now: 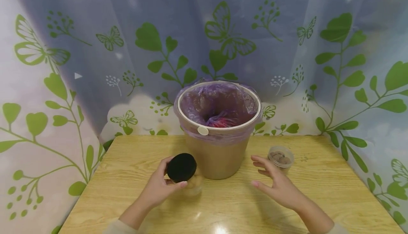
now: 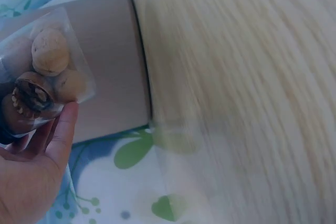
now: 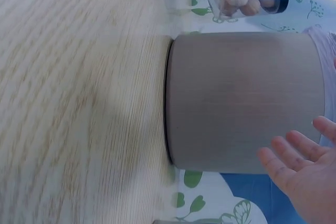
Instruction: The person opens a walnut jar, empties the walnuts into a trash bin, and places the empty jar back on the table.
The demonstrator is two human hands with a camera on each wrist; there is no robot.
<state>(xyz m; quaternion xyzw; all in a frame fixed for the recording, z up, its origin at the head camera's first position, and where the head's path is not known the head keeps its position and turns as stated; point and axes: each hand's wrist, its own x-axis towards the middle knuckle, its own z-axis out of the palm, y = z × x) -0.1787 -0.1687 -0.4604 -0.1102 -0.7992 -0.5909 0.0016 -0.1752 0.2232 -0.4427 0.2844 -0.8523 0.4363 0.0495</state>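
My left hand (image 1: 159, 186) grips a clear jar (image 2: 79, 80) by its black lid (image 1: 181, 167), fingers and thumb around it. Walnuts (image 2: 51, 51) fill the jar, and one of them is cracked, its kernel showing. In the head view the jar tilts in front of a brown bucket (image 1: 220, 159). To the right, my right hand (image 1: 278, 188) hovers over the table with its fingers spread and nothing in them. Just beyond its fingers stands a small clear tub (image 1: 288, 152) holding several brown round pieces (image 1: 279, 157).
The bucket stands at the table's far middle, lined with a purple plastic bag (image 1: 216, 140); something red (image 1: 221, 122) lies inside. A wooden table (image 1: 153, 220) spans the front. Behind hangs a curtain (image 1: 191, 21) printed with leaves and butterflies.
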